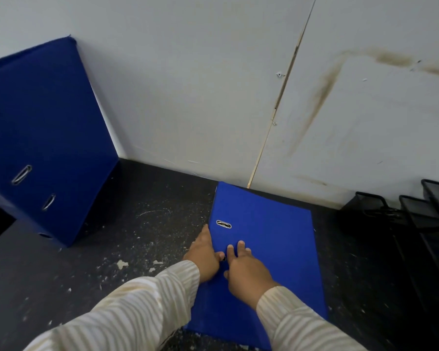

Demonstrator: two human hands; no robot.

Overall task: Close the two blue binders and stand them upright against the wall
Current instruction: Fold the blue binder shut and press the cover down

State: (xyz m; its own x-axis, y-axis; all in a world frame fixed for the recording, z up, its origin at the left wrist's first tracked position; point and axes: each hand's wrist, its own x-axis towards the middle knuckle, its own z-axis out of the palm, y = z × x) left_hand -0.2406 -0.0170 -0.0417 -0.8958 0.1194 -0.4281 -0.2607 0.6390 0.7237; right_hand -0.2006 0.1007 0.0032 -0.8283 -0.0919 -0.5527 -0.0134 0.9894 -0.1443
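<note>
No legible text, label, brand, number or sign in view. Cover of the flat blue binder (276,236): plain, nothing printed. Cover of the leaning blue binder (43,138): plain, nothing printed.
</note>
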